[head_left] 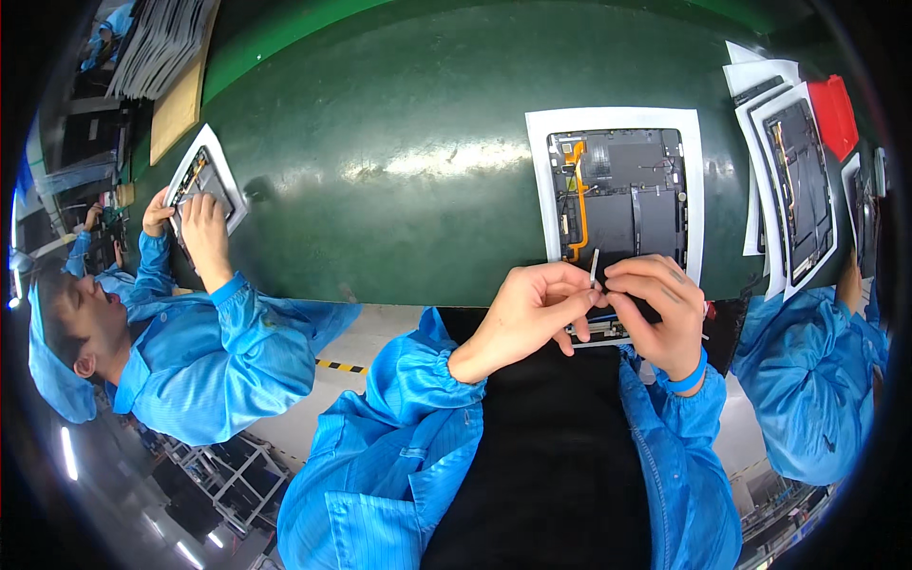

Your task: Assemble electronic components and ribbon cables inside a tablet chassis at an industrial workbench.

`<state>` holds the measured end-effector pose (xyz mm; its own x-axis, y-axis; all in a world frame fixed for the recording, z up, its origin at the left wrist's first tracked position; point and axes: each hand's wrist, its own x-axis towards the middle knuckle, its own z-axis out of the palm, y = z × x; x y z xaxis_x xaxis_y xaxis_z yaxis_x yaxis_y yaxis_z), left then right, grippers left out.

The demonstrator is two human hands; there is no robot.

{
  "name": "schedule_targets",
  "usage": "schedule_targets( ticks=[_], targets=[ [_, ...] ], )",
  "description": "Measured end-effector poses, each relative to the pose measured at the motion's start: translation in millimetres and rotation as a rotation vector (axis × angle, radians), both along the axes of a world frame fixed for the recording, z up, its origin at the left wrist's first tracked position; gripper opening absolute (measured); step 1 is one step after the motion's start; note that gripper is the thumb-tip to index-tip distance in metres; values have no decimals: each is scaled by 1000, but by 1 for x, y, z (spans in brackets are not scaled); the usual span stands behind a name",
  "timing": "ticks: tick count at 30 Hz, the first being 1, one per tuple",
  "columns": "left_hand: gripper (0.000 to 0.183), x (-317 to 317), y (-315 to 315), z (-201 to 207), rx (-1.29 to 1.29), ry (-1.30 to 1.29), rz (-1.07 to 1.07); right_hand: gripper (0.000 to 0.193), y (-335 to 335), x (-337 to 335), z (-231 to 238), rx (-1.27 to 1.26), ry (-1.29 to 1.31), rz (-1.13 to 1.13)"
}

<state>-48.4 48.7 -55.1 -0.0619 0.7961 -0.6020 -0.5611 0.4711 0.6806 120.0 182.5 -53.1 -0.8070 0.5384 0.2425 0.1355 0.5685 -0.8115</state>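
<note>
An opened tablet (622,190) lies at the table's front edge, its inside showing dark panels and an orange flat cable (581,209). White sheeting (695,142) frames it on the sides that show. Over its near end, my left hand (537,306) pinches a thin pale strip (595,266), which stands up between thumb and forefinger. My right hand (662,309) meets it there, thumb and fingertips pressed together; what they hold is too small to make out. Both hands cover the tablet's near end, and a few of its parts (603,331) show below them.
Several similar tablets on white sheets (798,180) are stacked to the right, beside a red object (833,116). At the left a co-worker (209,332) handles another tablet (207,176). Thin sheets (160,47) are piled at the far left. Another person in blue (807,380) sits at the right.
</note>
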Motion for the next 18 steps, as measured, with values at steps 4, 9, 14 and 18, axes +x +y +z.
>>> schedule_targets(
  ticks=[4, 9, 14, 18],
  targets=[
    [21, 2, -4, 3, 41, 78, 0, 17, 1, -5, -1, 46, 5, 27],
    [22, 9, -8, 2, 59, 192, 16, 18, -1, -8, -2, 95, -16, 19],
    [21, 7, -8, 5, 170, 478, -80, 17, -5, -9, -6, 208, -15, 14],
    [21, 6, -11, 5, 198, 520, -142, 14, -4, -9, -8, 130, -42, 24]
  ],
)
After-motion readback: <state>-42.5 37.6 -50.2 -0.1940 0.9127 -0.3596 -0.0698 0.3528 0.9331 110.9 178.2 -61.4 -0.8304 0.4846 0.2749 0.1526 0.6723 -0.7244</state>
